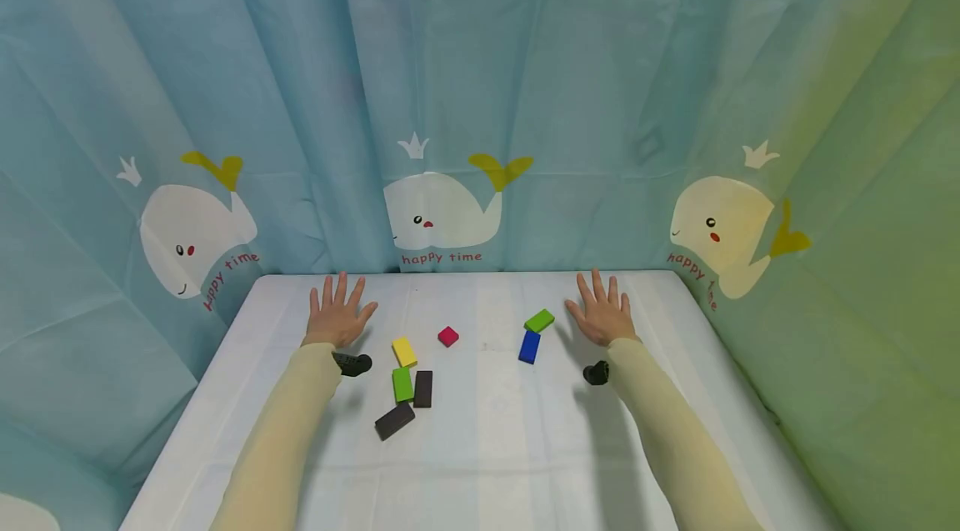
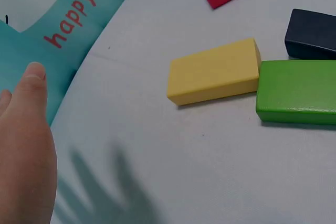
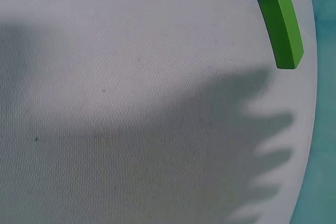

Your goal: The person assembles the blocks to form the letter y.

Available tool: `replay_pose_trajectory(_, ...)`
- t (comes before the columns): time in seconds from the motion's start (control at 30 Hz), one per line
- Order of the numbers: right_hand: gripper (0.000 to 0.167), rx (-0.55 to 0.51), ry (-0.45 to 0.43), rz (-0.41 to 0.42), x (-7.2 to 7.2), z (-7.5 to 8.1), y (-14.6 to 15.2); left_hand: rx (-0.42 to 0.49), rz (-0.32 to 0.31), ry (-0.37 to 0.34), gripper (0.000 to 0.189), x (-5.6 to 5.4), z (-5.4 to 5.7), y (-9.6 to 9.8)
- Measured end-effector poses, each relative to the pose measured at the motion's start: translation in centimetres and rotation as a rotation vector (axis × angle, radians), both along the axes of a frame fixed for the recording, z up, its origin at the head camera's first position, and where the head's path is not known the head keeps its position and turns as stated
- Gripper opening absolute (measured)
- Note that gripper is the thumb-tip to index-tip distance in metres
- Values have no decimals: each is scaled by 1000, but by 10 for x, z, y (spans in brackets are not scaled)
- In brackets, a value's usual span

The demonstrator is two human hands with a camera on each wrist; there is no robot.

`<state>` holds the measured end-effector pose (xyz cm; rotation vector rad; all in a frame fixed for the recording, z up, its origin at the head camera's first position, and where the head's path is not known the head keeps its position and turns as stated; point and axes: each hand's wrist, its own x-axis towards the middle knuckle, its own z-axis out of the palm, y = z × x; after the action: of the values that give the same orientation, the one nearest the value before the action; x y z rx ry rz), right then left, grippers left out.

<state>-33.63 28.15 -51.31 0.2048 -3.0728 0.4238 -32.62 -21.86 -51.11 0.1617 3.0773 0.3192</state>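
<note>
My left hand is held above the table's far left part, fingers straight and spread, holding nothing. To its right lie a yellow block, a green block and two black blocks. A small red block sits nearer the middle. My right hand hovers over the far right part, fingers also spread, with nothing in it. Left of it, a second green block touches a blue block. The left wrist view shows the yellow block against the green block; the right hand is outside its wrist view.
The white table has a far edge along a blue curtain printed with whales. A greenish curtain side stands at the right. Small black devices are on both wrists. Hand shadows fall on the tabletop.
</note>
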Motion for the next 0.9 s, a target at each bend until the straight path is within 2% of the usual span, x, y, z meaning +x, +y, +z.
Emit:
replay_pose_trajectory(0.13, 73, -2, -3, 2, 0, 0, 0, 7, 4, -6, 71, -2, -3, 2)
replay_pose_trajectory(0.27, 71, 2, 1, 9, 1, -2, 1, 47, -21, 9, 70, -7, -12, 11)
replay_pose_trajectory(0.37, 69, -2, 22, 25, 1, -7, 1, 114, -85, 24, 68, -9, -18, 29)
replay_pose_trajectory(0.43, 67, -13, 41, 31, 2, -9, -1, 184, -135, 14, 64, -8, -18, 44)
replay_pose_trajectory(0.53, 65, -49, 67, 43, 4, -13, -6, 290, -176, -13, 58, -5, -17, 68)
replay_pose_trajectory(0.67, 62, -100, 102, 67, 9, -16, -17, 443, -162, -14, 50, -1, -25, 95)
replay_pose_trajectory(0.73, 60, -112, 118, 78, 12, -20, -22, 498, -151, 17, 46, -1, -32, 106)
replay_pose_trajectory(0.9, 56, -150, 124, 95, 19, -30, -30, 580, -112, 39, 41, 1, -42, 128)
